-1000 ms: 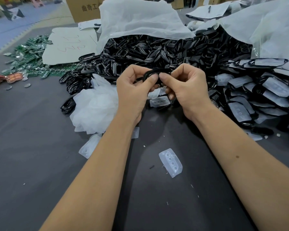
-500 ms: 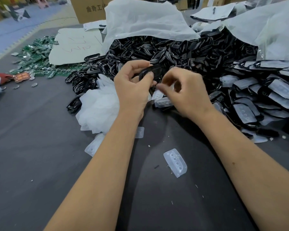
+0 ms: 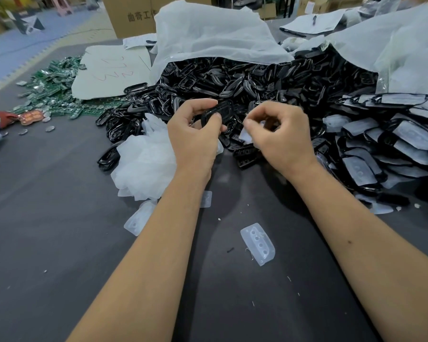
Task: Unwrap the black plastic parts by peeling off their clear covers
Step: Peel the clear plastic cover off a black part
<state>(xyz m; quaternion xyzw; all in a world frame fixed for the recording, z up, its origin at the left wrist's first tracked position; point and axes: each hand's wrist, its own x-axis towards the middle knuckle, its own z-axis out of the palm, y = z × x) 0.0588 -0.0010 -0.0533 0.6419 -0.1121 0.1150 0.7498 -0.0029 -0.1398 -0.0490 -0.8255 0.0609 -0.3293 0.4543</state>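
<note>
One black plastic part point(image 3: 218, 112) in left hand point(image 3: 195, 137), right hand point(image 3: 282, 134) just beside.

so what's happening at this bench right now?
A person is stripping clear covers off black plastic parts. The left hand grips one black part above the dark table, and the right hand pinches a clear cover beside it. Still-wrapped parts are stacked on the right, bare ones heaped behind, and a few peeled covers lie in front.
</note>
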